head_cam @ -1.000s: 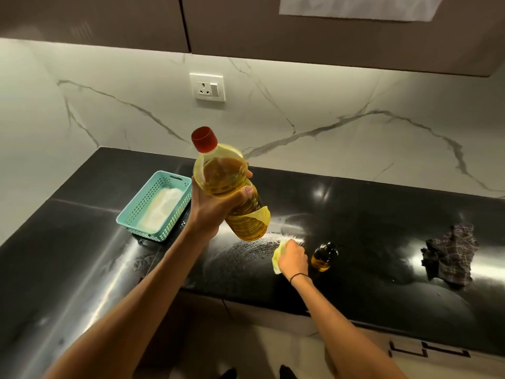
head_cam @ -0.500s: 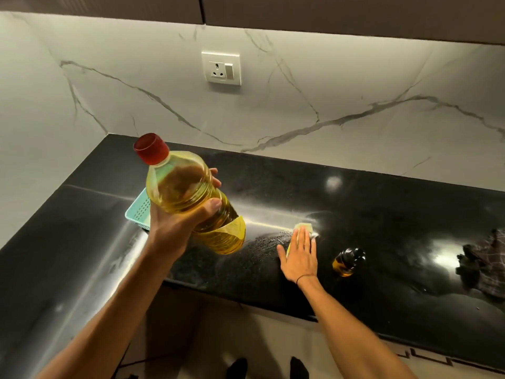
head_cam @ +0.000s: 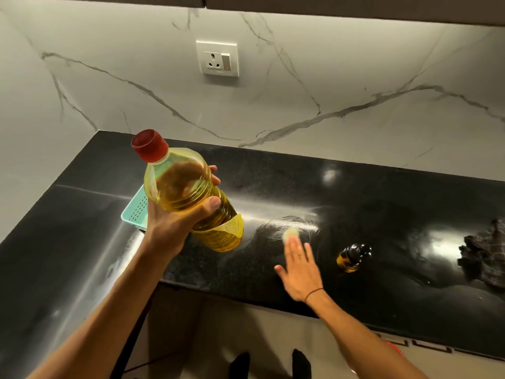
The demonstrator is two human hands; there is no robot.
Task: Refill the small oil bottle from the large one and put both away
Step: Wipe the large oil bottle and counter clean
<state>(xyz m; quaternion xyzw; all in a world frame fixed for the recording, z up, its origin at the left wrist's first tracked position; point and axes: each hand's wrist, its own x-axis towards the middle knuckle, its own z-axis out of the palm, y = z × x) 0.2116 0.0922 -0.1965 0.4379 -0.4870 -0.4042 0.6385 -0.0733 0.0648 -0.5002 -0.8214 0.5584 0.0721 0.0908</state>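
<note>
My left hand (head_cam: 175,225) grips the large oil bottle (head_cam: 185,190) around its middle and holds it tilted in the air above the black counter (head_cam: 382,220). The bottle is clear plastic with yellow oil, a red cap on, and a yellow label. My right hand (head_cam: 299,266) lies flat with fingers spread on a small yellow-green cloth (head_cam: 290,234), pressing it on the counter. The cloth is blurred. The small oil bottle (head_cam: 352,258), dark-capped with amber oil, stands on the counter just right of that hand.
A teal plastic basket (head_cam: 135,210) sits behind the large bottle, mostly hidden. A crumpled dark checked cloth (head_cam: 483,255) lies at the right edge. A wall socket (head_cam: 217,59) is on the marble backsplash. The counter's front edge runs under my forearms.
My right hand went from bunching the cloth to lying flat on it and sliding it over the counter. The large bottle stays held up in my left hand. The camera tipped downward.
</note>
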